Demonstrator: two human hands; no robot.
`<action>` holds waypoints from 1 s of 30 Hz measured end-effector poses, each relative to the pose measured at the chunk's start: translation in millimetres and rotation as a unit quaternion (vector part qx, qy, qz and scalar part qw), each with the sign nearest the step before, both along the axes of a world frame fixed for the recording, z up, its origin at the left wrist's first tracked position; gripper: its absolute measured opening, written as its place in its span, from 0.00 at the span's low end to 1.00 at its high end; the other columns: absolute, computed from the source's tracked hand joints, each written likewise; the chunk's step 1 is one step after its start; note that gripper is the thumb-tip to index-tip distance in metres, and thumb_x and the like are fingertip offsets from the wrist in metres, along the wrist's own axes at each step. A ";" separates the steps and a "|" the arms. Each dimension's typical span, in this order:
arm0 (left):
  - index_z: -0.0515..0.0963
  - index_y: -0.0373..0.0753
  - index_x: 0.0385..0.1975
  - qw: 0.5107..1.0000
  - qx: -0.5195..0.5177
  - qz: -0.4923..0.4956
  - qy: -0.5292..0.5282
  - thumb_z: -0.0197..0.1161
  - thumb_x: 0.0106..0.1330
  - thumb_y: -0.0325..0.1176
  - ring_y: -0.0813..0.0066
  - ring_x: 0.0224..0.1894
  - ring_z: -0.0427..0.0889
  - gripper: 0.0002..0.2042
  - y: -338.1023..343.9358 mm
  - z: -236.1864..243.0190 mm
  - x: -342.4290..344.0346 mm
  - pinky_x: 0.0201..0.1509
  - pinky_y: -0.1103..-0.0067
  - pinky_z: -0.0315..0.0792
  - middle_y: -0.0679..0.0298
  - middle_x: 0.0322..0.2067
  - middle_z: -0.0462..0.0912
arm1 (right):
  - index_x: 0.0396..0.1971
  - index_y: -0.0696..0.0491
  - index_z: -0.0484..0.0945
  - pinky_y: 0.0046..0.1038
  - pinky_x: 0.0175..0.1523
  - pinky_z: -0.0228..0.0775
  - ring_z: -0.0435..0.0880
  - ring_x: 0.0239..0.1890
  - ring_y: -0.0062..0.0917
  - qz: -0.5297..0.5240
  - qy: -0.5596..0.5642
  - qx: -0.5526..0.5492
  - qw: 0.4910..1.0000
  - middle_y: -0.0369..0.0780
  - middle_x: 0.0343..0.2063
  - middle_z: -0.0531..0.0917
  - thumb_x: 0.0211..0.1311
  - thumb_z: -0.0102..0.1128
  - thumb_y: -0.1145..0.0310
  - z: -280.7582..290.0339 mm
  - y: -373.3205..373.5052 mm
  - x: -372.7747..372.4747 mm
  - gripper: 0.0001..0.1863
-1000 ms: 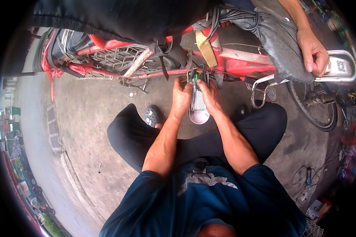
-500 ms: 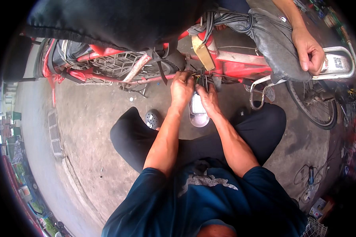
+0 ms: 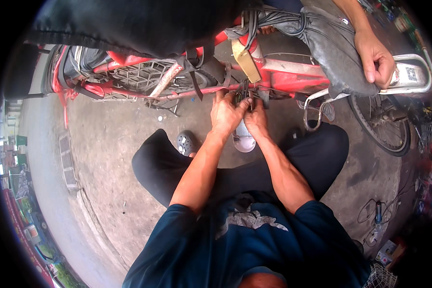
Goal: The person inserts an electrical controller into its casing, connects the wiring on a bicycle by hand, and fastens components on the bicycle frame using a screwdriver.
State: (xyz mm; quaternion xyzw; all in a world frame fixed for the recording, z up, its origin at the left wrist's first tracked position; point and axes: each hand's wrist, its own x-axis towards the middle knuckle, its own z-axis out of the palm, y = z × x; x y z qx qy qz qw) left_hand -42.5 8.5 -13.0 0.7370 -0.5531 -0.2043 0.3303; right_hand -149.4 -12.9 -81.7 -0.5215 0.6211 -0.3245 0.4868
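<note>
Just under the red bicycle frame, a silver finned housing with a pale rounded end lies between my hands, with dark wires at its upper end. My left hand is closed around those wires, its thumb reaching across toward the middle; exactly what its fingertips pinch is too small to tell. My right hand is closed on the upper right of the housing, close beside my left thumb. The wires and the housing's top are partly hidden by my fingers. A tan block hangs on the frame above.
Another person's hand rests by a grey padded cover at upper right. A bent metal tube and bicycle wheel are at right, my bent legs below, a corded tool and floor grate at the sides.
My left hand has shifted up and inward, its thumb crossing over the housing's top, which is now more covered. My right hand has moved slightly, staying on the housing.
</note>
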 end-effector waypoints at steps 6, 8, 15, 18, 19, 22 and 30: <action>0.81 0.32 0.36 0.993 0.035 0.089 0.070 0.66 0.54 0.44 0.51 0.43 0.79 0.20 -6.4 -0.8 -8.7 0.49 0.65 0.71 0.50 0.45 0.76 | 0.47 0.55 0.68 0.40 0.41 0.71 0.81 0.38 0.48 -0.010 0.128 0.011 0.992 0.52 0.33 0.82 0.56 0.61 0.51 19.1 5.6 4.2 0.27; 0.80 0.30 0.35 0.990 0.005 0.096 0.104 0.66 0.54 0.41 0.54 0.42 0.80 0.18 -7.8 -9.1 -4.8 0.47 0.67 0.72 0.51 0.44 0.76 | 0.47 0.56 0.68 0.39 0.41 0.71 0.82 0.37 0.45 -0.001 0.132 0.016 0.991 0.51 0.32 0.81 0.55 0.63 0.52 21.3 6.3 3.5 0.28; 0.80 0.27 0.34 0.900 -0.075 0.109 0.414 0.66 0.57 0.27 0.74 0.31 0.78 0.10 -17.0 -41.4 -2.2 0.38 0.79 0.73 0.59 0.32 0.81 | 0.50 0.57 0.68 0.32 0.48 0.69 0.78 0.42 0.25 0.028 -0.072 -0.042 0.996 0.39 0.39 0.79 0.51 0.65 0.56 -4.9 5.2 -8.4 0.30; 0.80 0.28 0.35 0.890 -0.064 0.116 0.437 0.65 0.59 0.28 0.78 0.27 0.77 0.09 -14.0 -30.0 3.8 0.36 0.80 0.73 0.62 0.28 0.82 | 0.54 0.59 0.67 0.29 0.52 0.66 0.75 0.48 0.26 0.037 -0.345 0.033 0.937 0.41 0.45 0.77 0.55 0.60 0.48 15.0 4.0 -6.8 0.34; 0.80 0.28 0.35 0.890 -0.065 0.119 0.436 0.65 0.59 0.28 0.78 0.27 0.77 0.09 -12.7 -32.9 4.6 0.36 0.80 0.73 0.62 0.28 0.82 | 0.54 0.59 0.67 0.29 0.52 0.66 0.75 0.48 0.26 0.041 -0.345 0.035 0.937 0.41 0.45 0.77 0.55 0.60 0.48 20.7 2.3 -4.4 0.34; 0.79 0.29 0.38 0.913 -0.049 0.090 0.394 0.65 0.59 0.28 0.70 0.33 0.79 0.11 -12.1 -33.7 3.2 0.41 0.77 0.73 0.56 0.35 0.82 | 0.49 0.56 0.75 0.26 0.52 0.62 0.72 0.47 0.22 0.042 -0.335 0.070 0.939 0.37 0.44 0.77 0.60 0.56 0.45 23.4 -7.4 2.3 0.29; 0.75 0.33 0.51 0.995 -0.034 -0.060 0.068 0.60 0.55 0.37 0.45 0.58 0.66 0.24 4.9 -16.2 19.3 0.61 0.66 0.65 0.42 0.56 0.66 | 0.50 0.56 0.76 0.28 0.51 0.65 0.75 0.45 0.26 0.028 -0.334 0.169 0.927 0.40 0.45 0.78 0.53 0.65 0.49 34.4 -14.7 12.7 0.30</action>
